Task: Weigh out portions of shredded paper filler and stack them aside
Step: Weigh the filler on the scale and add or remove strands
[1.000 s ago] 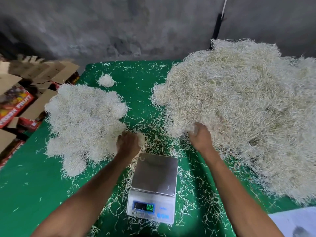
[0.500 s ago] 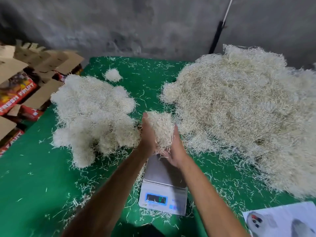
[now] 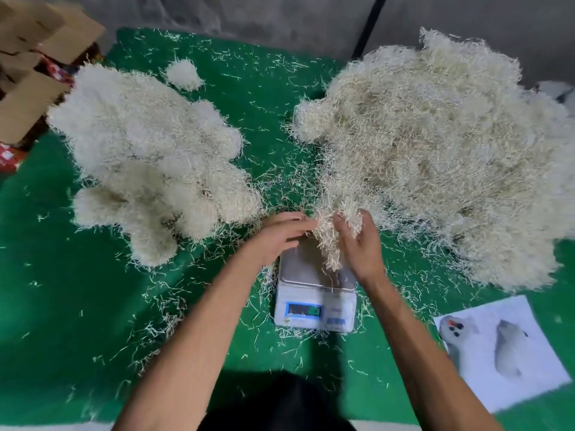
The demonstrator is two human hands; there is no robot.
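A green-covered table [image 3: 77,293] fills most of the view and runs back to a rough grey wall [image 3: 249,17]. A dark pole [image 3: 368,24] leans against that wall, right of centre. Off the table's left edge stand brown cardboard boxes [image 3: 34,88] with open flaps, some printed in red. A white printed sheet [image 3: 497,353] lies at the table's near right corner. The light is even and dim

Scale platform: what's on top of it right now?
Nothing rests on the bare part of the scale platform. The clump of shredded paper, held by the right hand, hangs above it; the far edge is hidden behind both hands.
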